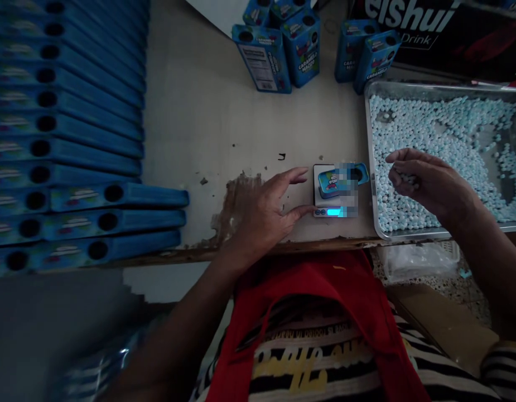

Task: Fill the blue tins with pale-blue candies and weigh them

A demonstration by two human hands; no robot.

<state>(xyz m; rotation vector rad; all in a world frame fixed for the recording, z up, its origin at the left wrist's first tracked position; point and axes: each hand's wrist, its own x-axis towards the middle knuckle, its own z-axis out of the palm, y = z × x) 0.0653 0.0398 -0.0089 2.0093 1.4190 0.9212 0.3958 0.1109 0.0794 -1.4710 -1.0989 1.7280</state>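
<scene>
A small digital scale (pixel 319 196) with a lit blue display lies near the table's front edge. On it rests a blue candy container (pixel 329 180), lying at a slant with its upper end past the scale; part of it is blurred out. My left hand (pixel 271 207) is open to the left of the scale, its thumb tip at the scale's lower left corner. Over the metal tray (pixel 371 167) my right hand (pixel 427 176) is curled around several small white candies. Many white and pale blue candies (pixel 442 134) cover the tray's bottom.
Stacked blue containers (pixel 94 134) fill the left side in tight rows. More blue containers (pixel 302 50) stand upright at the back. A dark printed carton (pixel 458 47) sits behind the tray. The table's front edge (pixel 333 244) is worn, with a red apron (pixel 308 273) below it.
</scene>
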